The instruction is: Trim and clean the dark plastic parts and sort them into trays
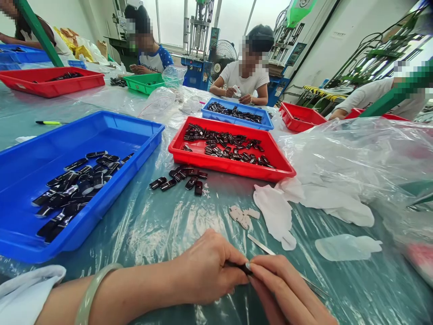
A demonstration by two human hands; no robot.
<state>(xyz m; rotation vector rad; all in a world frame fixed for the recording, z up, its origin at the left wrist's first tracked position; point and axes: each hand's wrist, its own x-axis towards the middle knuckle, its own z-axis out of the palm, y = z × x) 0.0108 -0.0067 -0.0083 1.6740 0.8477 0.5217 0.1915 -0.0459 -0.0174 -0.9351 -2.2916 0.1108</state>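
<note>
My left hand (207,266) pinches a small black glossy piece (241,266) between thumb and fingers, low in the middle of the head view. Against the piece's other end press the closed fingertips of my right hand (284,284). Fingers cover most of the piece. Partly under my right hand lies a thin metal tool, perhaps tweezers (260,243), its far end showing beyond the hand. Ahead of my hands are white scraps (241,216) and a loose group of similar black pieces (190,179).
A blue tray (135,155) at left and a red tray (233,171) ahead hold many black pieces. A white glove (275,216), a translucent bottle (348,247) and plastic sheeting (338,153) lie to the right. Co-workers sit across the table among other trays.
</note>
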